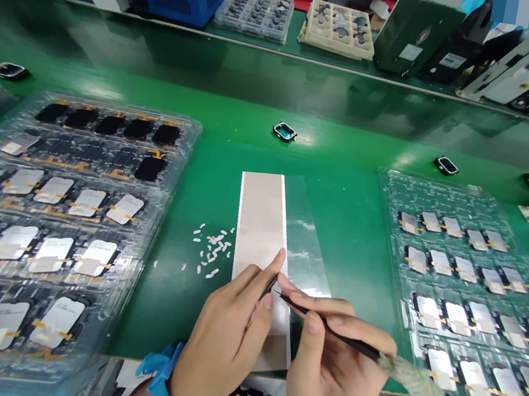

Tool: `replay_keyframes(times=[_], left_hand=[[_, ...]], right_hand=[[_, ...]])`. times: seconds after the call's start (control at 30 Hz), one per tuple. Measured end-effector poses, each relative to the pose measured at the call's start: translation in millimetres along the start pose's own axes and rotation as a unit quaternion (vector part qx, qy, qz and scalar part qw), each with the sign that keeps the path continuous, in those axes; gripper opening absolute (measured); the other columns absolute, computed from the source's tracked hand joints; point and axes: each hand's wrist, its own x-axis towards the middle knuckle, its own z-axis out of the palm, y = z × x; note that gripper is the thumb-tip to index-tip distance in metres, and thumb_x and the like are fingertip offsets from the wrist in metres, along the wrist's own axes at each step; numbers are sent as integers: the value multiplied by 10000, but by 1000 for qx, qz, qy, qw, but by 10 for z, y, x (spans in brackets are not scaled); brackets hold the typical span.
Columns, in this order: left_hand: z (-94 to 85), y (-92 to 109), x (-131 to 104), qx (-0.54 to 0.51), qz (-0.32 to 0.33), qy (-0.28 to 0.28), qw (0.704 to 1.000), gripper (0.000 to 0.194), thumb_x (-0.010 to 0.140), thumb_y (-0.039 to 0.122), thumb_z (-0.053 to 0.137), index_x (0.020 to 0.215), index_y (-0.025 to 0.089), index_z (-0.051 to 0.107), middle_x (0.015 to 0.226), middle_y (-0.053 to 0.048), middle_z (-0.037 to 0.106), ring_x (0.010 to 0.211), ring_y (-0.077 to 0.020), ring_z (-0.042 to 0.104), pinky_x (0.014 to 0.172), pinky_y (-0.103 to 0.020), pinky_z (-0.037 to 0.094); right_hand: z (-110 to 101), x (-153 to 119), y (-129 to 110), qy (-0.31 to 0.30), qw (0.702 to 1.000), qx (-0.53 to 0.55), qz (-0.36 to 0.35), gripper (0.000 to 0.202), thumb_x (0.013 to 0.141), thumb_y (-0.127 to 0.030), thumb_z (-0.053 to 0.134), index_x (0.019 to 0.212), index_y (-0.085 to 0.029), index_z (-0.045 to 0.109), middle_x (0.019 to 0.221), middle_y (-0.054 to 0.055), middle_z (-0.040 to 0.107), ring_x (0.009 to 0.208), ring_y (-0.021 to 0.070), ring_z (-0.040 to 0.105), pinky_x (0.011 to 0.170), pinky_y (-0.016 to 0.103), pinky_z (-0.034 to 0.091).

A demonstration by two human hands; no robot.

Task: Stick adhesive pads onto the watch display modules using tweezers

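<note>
One black tool (358,346) pinched in my right hand (334,368), tip at my left hand (225,330), whose hold I can't tell, over the pale strip (264,218): fine tip work, I'd judge, calling for steadiness.

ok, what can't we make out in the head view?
In the head view:
Tool: what its tip touches, hidden by the left hand.
Strip: some of its lower half, under the left hand.
Big left tray: left side, cut by the picture's edge.
White bits: what they are, too small.
</note>
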Motion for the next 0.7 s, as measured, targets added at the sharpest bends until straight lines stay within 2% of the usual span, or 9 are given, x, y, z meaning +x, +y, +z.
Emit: replay_keyframes(times=[0.27,0.7], left_hand=[[-2,0,-20,6,-2,-4,1000,530,1042,209,320,1567,285,310,1051,-63,628,918,-190,626,845,-345,558],[-11,-1,-13,-6,12,2,1000,558,1027,185,319,1574,292,293,989,-46,606,837,-175,607,789,-320,554]], right_hand=[[-2,-8,25,0,1000,-8,-13,358,877,81,476,1084,-210,492,999,43,733,975,204,758,816,388,698],[-18,9,7,-28,999,-9,-15,337,881,90,478,1051,-200,502,970,24,727,992,176,750,877,374,677]])
